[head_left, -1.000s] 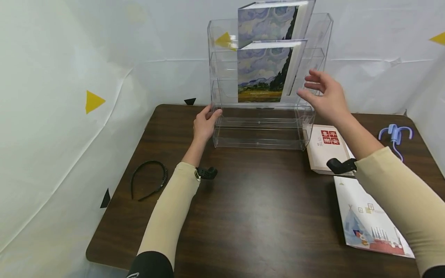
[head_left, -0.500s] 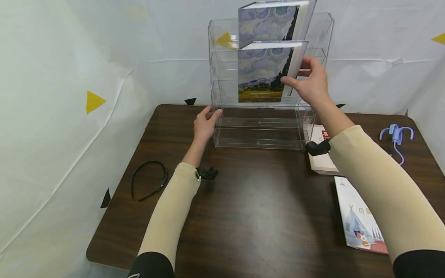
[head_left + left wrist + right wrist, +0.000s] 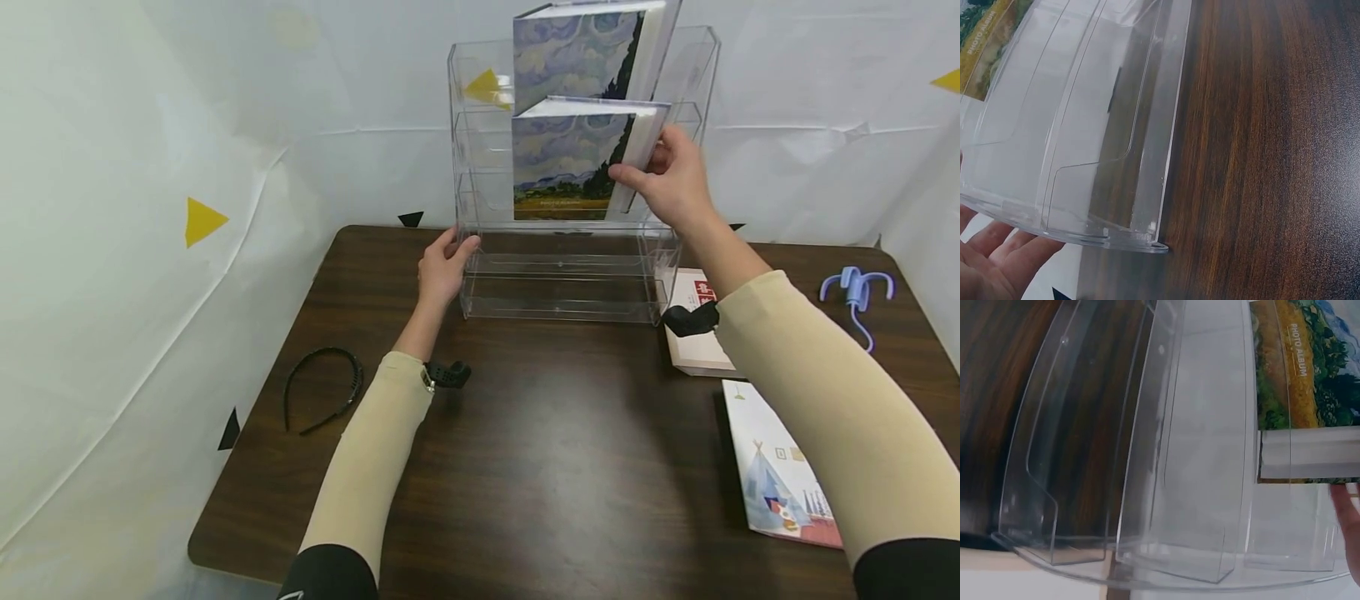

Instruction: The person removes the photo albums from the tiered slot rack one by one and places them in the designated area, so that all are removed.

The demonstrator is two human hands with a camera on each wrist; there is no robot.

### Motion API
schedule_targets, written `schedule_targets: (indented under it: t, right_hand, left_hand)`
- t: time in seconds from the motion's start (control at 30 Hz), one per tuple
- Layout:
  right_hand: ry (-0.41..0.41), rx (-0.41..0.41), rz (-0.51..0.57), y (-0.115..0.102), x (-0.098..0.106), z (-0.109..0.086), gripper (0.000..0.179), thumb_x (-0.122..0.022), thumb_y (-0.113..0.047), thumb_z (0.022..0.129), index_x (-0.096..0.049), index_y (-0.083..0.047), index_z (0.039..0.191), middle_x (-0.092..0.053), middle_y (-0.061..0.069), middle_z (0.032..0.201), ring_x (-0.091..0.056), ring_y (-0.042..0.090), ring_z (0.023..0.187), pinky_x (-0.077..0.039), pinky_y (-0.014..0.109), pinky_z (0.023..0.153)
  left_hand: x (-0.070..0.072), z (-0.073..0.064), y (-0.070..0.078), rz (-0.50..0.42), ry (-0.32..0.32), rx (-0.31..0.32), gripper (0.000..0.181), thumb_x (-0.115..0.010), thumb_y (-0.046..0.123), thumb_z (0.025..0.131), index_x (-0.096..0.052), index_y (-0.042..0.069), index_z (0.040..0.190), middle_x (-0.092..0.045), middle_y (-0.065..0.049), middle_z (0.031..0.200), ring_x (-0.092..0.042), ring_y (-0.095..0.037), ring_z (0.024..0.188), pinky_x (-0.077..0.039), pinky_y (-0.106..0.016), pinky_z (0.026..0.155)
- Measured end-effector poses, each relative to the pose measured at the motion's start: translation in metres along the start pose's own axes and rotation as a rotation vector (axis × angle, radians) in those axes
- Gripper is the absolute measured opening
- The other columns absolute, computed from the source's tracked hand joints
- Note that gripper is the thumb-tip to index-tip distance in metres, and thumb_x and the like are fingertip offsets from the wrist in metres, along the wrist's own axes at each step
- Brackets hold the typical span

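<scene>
A clear tiered acrylic display rack [image 3: 558, 310] stands at the back of the table. Two photo albums with painted-landscape covers sit in it, the rear album [image 3: 573, 54] higher than the front album [image 3: 566, 158]. My right hand [image 3: 673, 182] grips the front album by its right edge, thumb on the cover and fingers behind. That album's top leans toward me, and its lower edge is still within a rack tier. My left hand [image 3: 441, 268] holds the rack's left side. In the left wrist view, its fingers [image 3: 1007, 253] lie along the outer side panel.
On the right lie a cream book [image 3: 693, 350] with red print and a white illustrated book [image 3: 776, 492], both partly covered by the right arm. A lilac hook-like object [image 3: 855, 292] lies farther right. A black headband [image 3: 352, 379] is on the left. White sheeting [image 3: 360, 83] surrounds the table.
My right hand has moved left from open air and taken hold of the front album. The album's top has tipped forward and lower. My left hand has stayed at the rack.
</scene>
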State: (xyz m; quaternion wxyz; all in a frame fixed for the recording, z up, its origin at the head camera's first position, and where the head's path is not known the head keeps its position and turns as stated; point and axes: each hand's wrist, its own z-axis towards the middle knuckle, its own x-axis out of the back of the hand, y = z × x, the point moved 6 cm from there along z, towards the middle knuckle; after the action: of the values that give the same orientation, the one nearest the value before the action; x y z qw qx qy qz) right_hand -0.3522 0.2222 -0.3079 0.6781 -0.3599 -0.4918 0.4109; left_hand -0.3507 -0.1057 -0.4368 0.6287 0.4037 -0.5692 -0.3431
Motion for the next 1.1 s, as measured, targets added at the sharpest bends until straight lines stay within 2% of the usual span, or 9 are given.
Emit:
schedule_targets:
  t: [0.13,0.27,0.43,0.63,0.73,0.83,0.93,1.0,1.1]
  right_hand:
    - [0.052,0.095,0.054,-0.004,0.003,0.000,0.036,-0.078,-0.012,0.085,-0.065,-0.009,0.118,-0.072,-0.003,0.102,-0.066,0.005,0.090,-0.050,0.025,0.082]
    - [0.057,0.150,0.037,-0.012,0.002,-0.002,0.036,-0.077,-0.011,0.086,-0.063,-0.006,0.119,-0.071,0.006,0.110,-0.066,0.007,0.094,-0.051,0.026,0.085]
    - [0.035,0.193,-0.052,-0.027,-0.003,-0.006,0.043,-0.073,-0.014,0.090,-0.058,-0.002,0.128,-0.066,0.016,0.121,-0.065,0.014,0.103,-0.051,0.033,0.091]
    - [0.069,0.344,-0.107,-0.054,-0.006,-0.018,0.038,-0.073,-0.008,0.089,-0.058,0.003,0.122,-0.068,0.017,0.113,-0.062,0.010,0.096,-0.049,0.025,0.085]
    - [0.123,0.425,-0.011,-0.076,0.001,-0.030,0.032,-0.073,-0.002,0.086,-0.061,0.004,0.115,-0.070,0.015,0.106,-0.062,0.008,0.091,-0.048,0.022,0.081]
    - [0.168,0.506,0.148,-0.097,0.013,-0.048,0.026,-0.072,0.003,0.084,-0.065,0.000,0.109,-0.072,0.009,0.099,-0.066,0.012,0.088,-0.051,0.023,0.078]
    - [0.178,0.529,0.333,-0.107,0.025,-0.070,0.027,-0.072,0.005,0.083,-0.066,-0.002,0.108,-0.072,0.010,0.096,-0.068,0.018,0.085,-0.052,0.026,0.076]
    - [0.149,0.468,0.462,-0.107,0.031,-0.087,0.031,-0.072,0.006,0.082,-0.066,0.000,0.111,-0.072,0.015,0.100,-0.068,0.021,0.089,-0.052,0.028,0.079]
    - [0.093,0.289,0.613,-0.094,0.034,-0.113,0.036,-0.072,0.008,0.083,-0.063,0.005,0.117,-0.070,0.017,0.106,-0.068,0.022,0.095,-0.051,0.029,0.082]
  left_hand:
    - [-0.001,0.000,0.000,0.004,-0.014,-0.006,0.067,-0.059,0.059,0.091,-0.051,0.020,0.145,-0.064,-0.008,0.130,-0.056,-0.028,0.122,-0.038,-0.047,0.104]
    - [-0.004,0.000,0.002,0.010,-0.027,-0.010,0.064,-0.058,0.058,0.093,-0.051,0.021,0.145,-0.064,-0.009,0.129,-0.056,-0.028,0.122,-0.038,-0.047,0.104]
    - [-0.005,0.000,0.003,0.008,-0.023,-0.009,0.060,-0.058,0.055,0.094,-0.053,0.021,0.144,-0.065,-0.008,0.128,-0.057,-0.028,0.121,-0.037,-0.048,0.104]
    - [-0.006,0.000,0.005,-0.016,-0.039,-0.011,0.057,-0.059,0.052,0.095,-0.054,0.021,0.143,-0.066,-0.008,0.126,-0.060,-0.028,0.118,-0.042,-0.046,0.101]
    - [-0.006,-0.001,0.004,-0.035,-0.046,-0.014,0.057,-0.060,0.051,0.095,-0.054,0.021,0.143,-0.066,-0.008,0.125,-0.060,-0.029,0.117,-0.042,-0.047,0.100]
    - [-0.005,-0.001,0.001,-0.042,-0.044,-0.005,0.057,-0.061,0.050,0.095,-0.054,0.020,0.142,-0.067,-0.008,0.124,-0.060,-0.029,0.117,-0.043,-0.047,0.099]
    - [-0.004,-0.001,0.000,-0.043,-0.047,0.001,0.058,-0.060,0.053,0.094,-0.055,0.020,0.142,-0.067,-0.008,0.124,-0.059,-0.029,0.117,-0.043,-0.046,0.098]
    - [-0.004,0.000,0.000,-0.042,-0.049,0.000,0.058,-0.059,0.054,0.094,-0.055,0.021,0.141,-0.067,-0.007,0.125,-0.059,-0.028,0.117,-0.043,-0.046,0.099]
    - [-0.003,0.000,0.000,-0.047,-0.052,0.007,0.058,-0.059,0.055,0.094,-0.056,0.022,0.141,-0.066,-0.006,0.125,-0.058,-0.029,0.119,-0.042,-0.047,0.099]
